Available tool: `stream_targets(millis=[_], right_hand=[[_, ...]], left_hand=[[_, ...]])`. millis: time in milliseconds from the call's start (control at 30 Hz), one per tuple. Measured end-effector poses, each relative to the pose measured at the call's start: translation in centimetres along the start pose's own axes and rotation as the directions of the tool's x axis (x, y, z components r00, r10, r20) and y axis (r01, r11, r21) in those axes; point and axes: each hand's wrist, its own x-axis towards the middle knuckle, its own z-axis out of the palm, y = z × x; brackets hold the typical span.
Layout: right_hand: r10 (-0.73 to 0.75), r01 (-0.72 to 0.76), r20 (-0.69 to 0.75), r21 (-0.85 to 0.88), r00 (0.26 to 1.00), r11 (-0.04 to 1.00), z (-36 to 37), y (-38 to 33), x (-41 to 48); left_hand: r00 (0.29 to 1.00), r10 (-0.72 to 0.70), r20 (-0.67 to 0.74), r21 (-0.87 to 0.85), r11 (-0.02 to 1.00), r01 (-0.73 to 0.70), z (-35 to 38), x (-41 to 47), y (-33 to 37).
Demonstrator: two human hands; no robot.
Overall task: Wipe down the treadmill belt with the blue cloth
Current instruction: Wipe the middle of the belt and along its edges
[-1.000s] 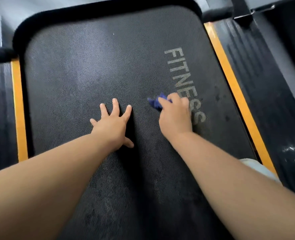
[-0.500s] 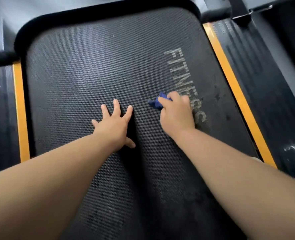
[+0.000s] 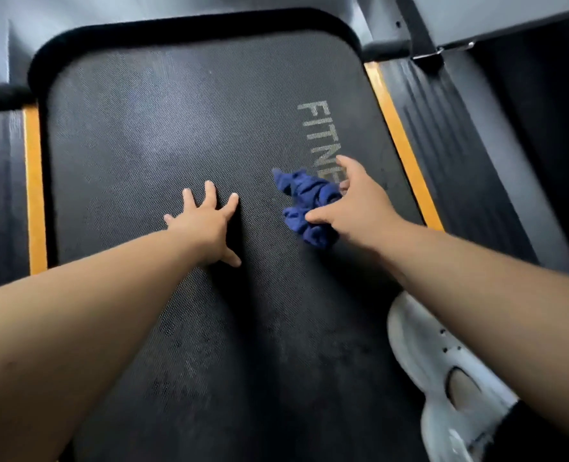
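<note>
two hands are out on the treadmill belt [image 3: 163, 135], both arms reaching forward from the bottom of the view. our left hand [image 3: 206, 225] lies flat on the belt near its middle, palm down, fingers straight and fanned apart, thumb stuck out toward us; it holds nothing. our right hand [image 3: 356, 201] is to the right of it, well spread, with the thumb and forefinger stretched straight and wide apart. the blue cloth [image 3: 305, 208] sits crumpled on the belt in the gap between that thumb and forefinger, just left of the palm. the thumb tip rests on the cloth's near folds, and one more fingertip shows at the cloth's far right edge; the fingers are not wrapped round the fabric. the cloth lies between our two hands, touching the right one and apart from the left.

grey lettering [image 3: 321, 138] printed on the belt reads "fitne" before our right hand and the cloth cover the rest. an orange strip [image 3: 34, 195] runs along the belt's left edge and another orange strip [image 3: 401, 151] along its right edge, with a dark ribbed side rail [image 3: 460, 155] beyond the right one. a white shoe [image 3: 443, 378] shows at the lower right, under our right forearm. the picture is a little blurred.
</note>
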Motion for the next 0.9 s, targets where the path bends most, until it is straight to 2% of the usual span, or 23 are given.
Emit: stream_targets(millis=[67, 100, 133, 167, 200, 233, 267, 333, 433, 533, 667, 700, 733, 800, 833, 867, 900], right_hand=[[-0.003, 0.006, 0.042, -0.076, 0.999, 0.997, -3.0, -1.3, -0.8], [-0.016, 0.020, 0.050, -0.082, 0.999, 0.996, -4.6, -1.9, -1.2], [-0.041, 0.046, 0.060, -0.082, 0.997, 0.996, -6.1, -2.4, -1.7], [-0.067, 0.072, 0.067, -0.077, 0.996, 0.994, -7.4, -2.8, -2.2], [-0.088, 0.091, 0.072, -0.044, 0.994, 0.995, -8.6, -3.0, -2.7], [-0.096, 0.095, 0.080, 0.025, 0.992, 0.995, -9.4, -3.0, -3.1], [-0.097, 0.085, 0.094, 0.118, 0.991, 0.989, -9.9, -2.9, -3.5], [-0.105, 0.067, 0.108, 0.309, 0.989, 0.949, -9.9, -2.5, -3.9], [-0.073, 0.028, 0.087, 0.433, 0.993, 0.901, -8.9, -1.4, -4.2], [0.003, -0.053, 0.111, 0.451, 0.994, 0.891, -9.0, -0.5, -4.6], [0.067, -0.092, 0.066, 0.558, 0.996, 0.824, -10.2, 0.3, -4.9], [0.073, -0.094, 0.059, 0.564, 0.996, 0.821, -10.3, 0.4, -4.9], [0.068, -0.091, 0.061, 0.566, 0.996, 0.819, -10.3, 0.5, -4.9], [0.021, -0.069, 0.090, 0.561, 0.996, 0.825, -10.3, 0.6, -5.0], [-0.014, -0.048, 0.108, 0.551, 0.994, 0.833, -10.3, 0.5, -5.0], [-0.049, -0.027, 0.126, 0.541, 0.991, 0.840, -10.4, 0.4, -5.1], [-0.083, -0.008, 0.144, 0.540, 0.986, 0.842, -10.5, 0.3, -5.3]], left_hand=[[1.000, -0.011, 0.003, -0.097, 0.995, 0.011, -1.5, -0.7, 0.7], [1.000, 0.001, -0.005, -0.297, 0.955, -0.003, -2.4, -1.1, 1.1], [1.000, 0.028, -0.002, -0.571, 0.820, -0.025, -3.5, -1.9, 1.8], [0.997, 0.077, 0.004, -0.812, 0.582, -0.042, -4.5, -2.8, 2.7], [0.992, 0.123, 0.014, -0.939, 0.343, -0.030, -5.4, -3.7, 3.7], [0.985, 0.173, 0.028, -0.983, 0.183, -0.004, -6.1, -4.6, 4.7], [0.973, 0.228, 0.044, -0.996, 0.083, 0.026, -6.7, -5.4, 5.6], [0.942, 0.325, 0.087, -0.995, -0.014, 0.097, -7.2, -6.2, 7.3], [0.934, 0.350, 0.072, -0.993, -0.065, 0.101, -7.3, -6.6, 8.8], [0.964, 0.261, 0.057, -0.988, -0.125, 0.092, -6.4, -6.4, 9.5], [0.983, 0.186, -0.010, -0.958, -0.284, 0.044, -6.0, -6.4, 10.7], [0.989, 0.147, -0.017, -0.967, -0.254, 0.021, -6.2, -6.6, 11.1], [0.994, 0.105, -0.042, -0.987, -0.160, -0.025, -6.3, -6.5, 11.3], [0.989, 0.065, -0.134, -0.982, 0.125, -0.141, -6.5, -6.5, 11.6], [0.982, 0.090, -0.168, -0.963, 0.196, -0.182, -6.5, -6.5, 11.8], [0.970, 0.158, -0.186, -0.956, 0.200, -0.216, -6.6, -6.7, 11.9], [0.945, 0.265, -0.194, -0.959, 0.154, -0.240, -6.6, -6.7, 12.1]])
